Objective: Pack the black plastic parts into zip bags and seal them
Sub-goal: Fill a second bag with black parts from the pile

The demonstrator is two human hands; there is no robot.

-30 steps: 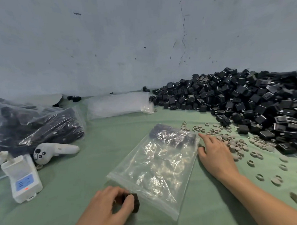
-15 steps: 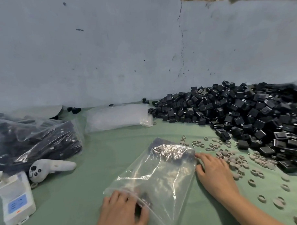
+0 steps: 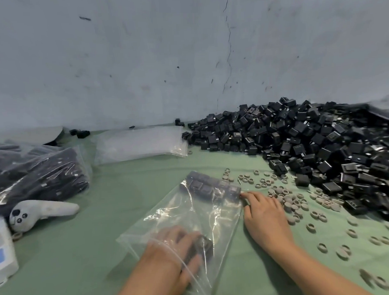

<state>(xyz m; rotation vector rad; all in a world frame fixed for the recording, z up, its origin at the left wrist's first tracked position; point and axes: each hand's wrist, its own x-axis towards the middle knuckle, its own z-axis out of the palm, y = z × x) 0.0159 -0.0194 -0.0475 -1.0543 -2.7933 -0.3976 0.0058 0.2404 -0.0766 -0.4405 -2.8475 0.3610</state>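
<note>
A clear zip bag [image 3: 204,213] lies on the green table with its mouth toward me. Several black plastic parts [image 3: 209,186] sit in a row at its far end. My left hand [image 3: 173,256] is inside the bag's mouth, fingers curled round one black part [image 3: 200,246]. My right hand [image 3: 265,215] lies flat on the table against the bag's right edge, fingertips by the far corner. A large heap of black parts [image 3: 317,147] fills the right side of the table.
Grey rings and caps [image 3: 299,205] are scattered right of my right hand. A stack of empty bags [image 3: 140,144] lies by the wall. Filled bags [image 3: 38,175], a white controller [image 3: 41,212] and a white device [image 3: 3,249] are at left.
My left hand has carried the black part from the table in front of the bag into the bag's mouth. The right hand has stayed against the bag's edge.
</note>
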